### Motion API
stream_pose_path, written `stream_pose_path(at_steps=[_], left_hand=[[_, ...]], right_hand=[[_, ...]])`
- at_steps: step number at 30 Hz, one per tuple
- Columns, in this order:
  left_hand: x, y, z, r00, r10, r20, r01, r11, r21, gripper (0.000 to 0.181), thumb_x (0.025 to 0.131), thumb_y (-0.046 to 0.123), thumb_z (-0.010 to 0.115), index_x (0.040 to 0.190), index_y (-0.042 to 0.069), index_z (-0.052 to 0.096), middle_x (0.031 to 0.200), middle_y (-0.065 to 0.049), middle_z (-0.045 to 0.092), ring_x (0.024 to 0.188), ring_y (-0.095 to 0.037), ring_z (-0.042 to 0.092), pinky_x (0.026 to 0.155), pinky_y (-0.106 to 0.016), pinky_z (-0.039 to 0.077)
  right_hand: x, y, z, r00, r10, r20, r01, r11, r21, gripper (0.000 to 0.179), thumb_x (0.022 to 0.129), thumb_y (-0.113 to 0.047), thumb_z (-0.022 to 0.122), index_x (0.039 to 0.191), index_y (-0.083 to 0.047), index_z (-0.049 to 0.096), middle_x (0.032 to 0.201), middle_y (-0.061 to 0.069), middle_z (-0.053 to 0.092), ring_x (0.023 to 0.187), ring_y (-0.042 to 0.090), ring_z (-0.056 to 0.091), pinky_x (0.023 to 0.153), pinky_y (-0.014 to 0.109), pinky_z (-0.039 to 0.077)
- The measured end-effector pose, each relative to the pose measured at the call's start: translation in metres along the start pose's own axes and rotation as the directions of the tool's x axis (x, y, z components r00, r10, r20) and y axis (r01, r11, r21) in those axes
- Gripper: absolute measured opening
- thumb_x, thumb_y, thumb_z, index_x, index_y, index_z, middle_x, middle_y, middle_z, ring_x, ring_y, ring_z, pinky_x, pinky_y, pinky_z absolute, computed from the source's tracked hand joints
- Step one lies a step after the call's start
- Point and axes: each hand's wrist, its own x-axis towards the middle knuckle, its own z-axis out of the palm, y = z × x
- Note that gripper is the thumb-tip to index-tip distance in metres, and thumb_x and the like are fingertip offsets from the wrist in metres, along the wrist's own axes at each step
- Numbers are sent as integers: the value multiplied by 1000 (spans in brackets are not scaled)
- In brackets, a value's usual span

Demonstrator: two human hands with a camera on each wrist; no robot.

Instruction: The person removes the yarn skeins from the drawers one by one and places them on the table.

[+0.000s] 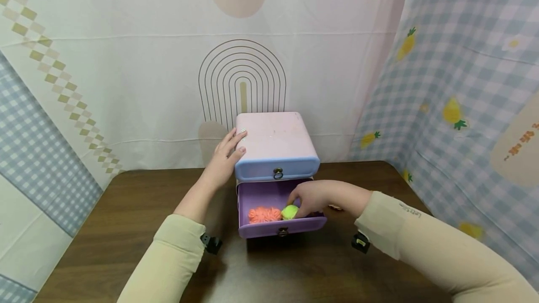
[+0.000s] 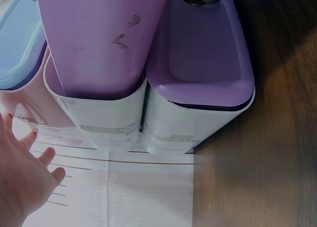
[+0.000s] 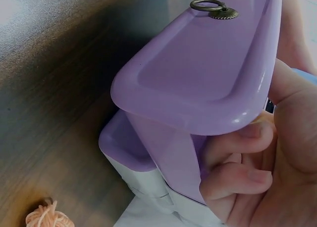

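A small drawer cabinet [image 1: 275,137] with a pink top stands on the table, its purple drawer [image 1: 283,228] pulled out. My left hand [image 1: 223,160] rests against the cabinet's upper left edge, fingers extended. Over the drawer's right part, my right hand [image 1: 313,196] reaches in with curled fingers and grips a neon yellow-green ball [image 1: 289,212]. Beside that ball lies an orange yarn bundle [image 1: 264,215]. In the right wrist view the curled fingers [image 3: 237,180] are behind the drawer front, and the ball is hidden.
The blue-fronted top drawer [image 1: 278,169] is closed. Below the pulled-out drawer sits another purple drawer [image 2: 208,49], also closed. On the brown table [image 1: 139,228], right of the cabinet, lies a peach yarn ball [image 3: 49,216]. A patterned cloth [image 1: 139,83] hangs behind.
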Motion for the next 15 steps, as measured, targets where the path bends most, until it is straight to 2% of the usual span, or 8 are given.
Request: stream_pose_path(at_steps=[7,15], left_hand=[[-1,0,-1,1000,4,-4,-4,1000,1,50,103,40,46,151,26,44,165,-1,19,148,-38,12,112,-66,13],[1,-2,0,1000,7,-2,-7,1000,-1,50,103,41,45,151,27,43,165,0,18,148,-38,12,112,-66,13]], right_hand=[[1,2,1,999,-43,-16,42,997,-65,38,86,-21,75,123,-13,70,110,-3,65,91,13,54,79,33,48],[-2,6,1,993,-64,-101,57,996,-72,36,83,-24,79,118,-20,73,108,-9,67,93,10,56,82,34,48]])
